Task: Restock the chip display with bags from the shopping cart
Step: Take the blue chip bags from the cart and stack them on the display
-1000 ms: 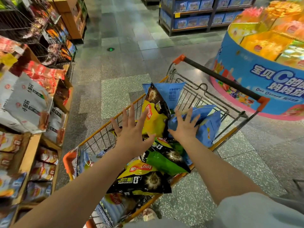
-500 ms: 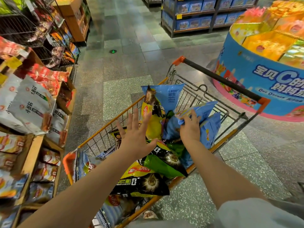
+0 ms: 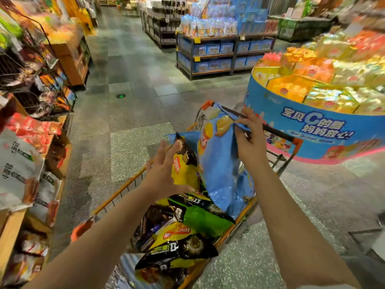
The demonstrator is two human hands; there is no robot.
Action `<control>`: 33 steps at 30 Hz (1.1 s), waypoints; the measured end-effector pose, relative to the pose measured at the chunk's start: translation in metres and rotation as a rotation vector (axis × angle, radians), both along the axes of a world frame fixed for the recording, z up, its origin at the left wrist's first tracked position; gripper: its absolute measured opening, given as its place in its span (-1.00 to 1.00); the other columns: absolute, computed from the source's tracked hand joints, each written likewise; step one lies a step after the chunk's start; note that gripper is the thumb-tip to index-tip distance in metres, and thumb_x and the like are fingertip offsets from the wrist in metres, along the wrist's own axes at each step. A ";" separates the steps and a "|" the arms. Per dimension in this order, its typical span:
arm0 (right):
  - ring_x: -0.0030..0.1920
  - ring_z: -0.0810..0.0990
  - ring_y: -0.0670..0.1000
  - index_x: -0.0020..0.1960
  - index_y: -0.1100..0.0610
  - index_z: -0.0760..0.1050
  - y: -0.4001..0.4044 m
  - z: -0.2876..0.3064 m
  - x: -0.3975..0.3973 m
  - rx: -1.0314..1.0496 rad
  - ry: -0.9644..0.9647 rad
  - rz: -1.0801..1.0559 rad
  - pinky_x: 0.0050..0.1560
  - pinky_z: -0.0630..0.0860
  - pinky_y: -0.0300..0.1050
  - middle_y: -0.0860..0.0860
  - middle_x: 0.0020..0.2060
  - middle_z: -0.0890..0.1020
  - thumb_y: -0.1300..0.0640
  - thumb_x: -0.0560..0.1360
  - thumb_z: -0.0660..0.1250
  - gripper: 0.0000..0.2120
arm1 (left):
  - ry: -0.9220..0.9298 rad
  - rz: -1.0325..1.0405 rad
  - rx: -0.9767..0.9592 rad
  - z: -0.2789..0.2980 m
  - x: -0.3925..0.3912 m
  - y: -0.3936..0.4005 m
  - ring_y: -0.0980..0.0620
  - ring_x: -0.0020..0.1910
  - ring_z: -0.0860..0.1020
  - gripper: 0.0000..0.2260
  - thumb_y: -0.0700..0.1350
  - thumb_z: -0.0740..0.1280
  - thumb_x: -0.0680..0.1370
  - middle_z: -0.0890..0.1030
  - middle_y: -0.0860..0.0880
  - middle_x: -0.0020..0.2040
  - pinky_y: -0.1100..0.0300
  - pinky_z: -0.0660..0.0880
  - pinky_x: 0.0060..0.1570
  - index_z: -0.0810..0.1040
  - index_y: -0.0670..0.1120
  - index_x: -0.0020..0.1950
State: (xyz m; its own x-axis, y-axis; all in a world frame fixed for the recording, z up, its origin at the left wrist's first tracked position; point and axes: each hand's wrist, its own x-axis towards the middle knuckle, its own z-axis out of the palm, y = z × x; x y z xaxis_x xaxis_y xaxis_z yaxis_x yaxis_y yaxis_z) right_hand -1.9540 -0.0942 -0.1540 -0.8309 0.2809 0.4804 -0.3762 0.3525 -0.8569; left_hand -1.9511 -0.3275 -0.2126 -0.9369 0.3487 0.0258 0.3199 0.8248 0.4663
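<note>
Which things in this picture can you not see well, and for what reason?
- Cart floor, head view: hidden under chip bags.
- Blue bag top edge: covered where the right hand pinches it.
- Left shelf packets: cut by the frame edge, blurred.
- Left hand palm: faces away.

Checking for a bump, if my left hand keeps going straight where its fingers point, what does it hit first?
Most likely the yellow chip bag standing in the shopping cart. The open left hand points up and right at the bag's dark top corner; depth is unclear, so they may already touch.
</note>
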 end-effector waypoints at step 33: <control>-0.03 0.49 -0.02 -0.17 -0.01 0.47 -0.240 0.072 0.019 -0.256 -0.404 0.452 0.18 0.41 -0.02 -0.08 -0.20 0.52 -0.07 0.66 0.02 -0.64 | 0.518 0.131 0.616 -0.029 0.129 -0.181 -0.30 0.51 0.13 -0.09 0.09 0.48 0.38 -0.02 0.16 0.55 -0.32 0.34 0.31 -0.07 0.34 0.52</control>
State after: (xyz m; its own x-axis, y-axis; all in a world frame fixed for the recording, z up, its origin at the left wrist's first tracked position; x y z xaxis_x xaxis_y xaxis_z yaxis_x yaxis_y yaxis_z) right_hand -1.9353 -0.3342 -0.0820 -0.9948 -0.0744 0.0698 -0.0701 0.0017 -0.9975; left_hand -1.8223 -0.5080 -0.2417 -0.7854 0.0193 0.6186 0.5384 0.5144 0.6675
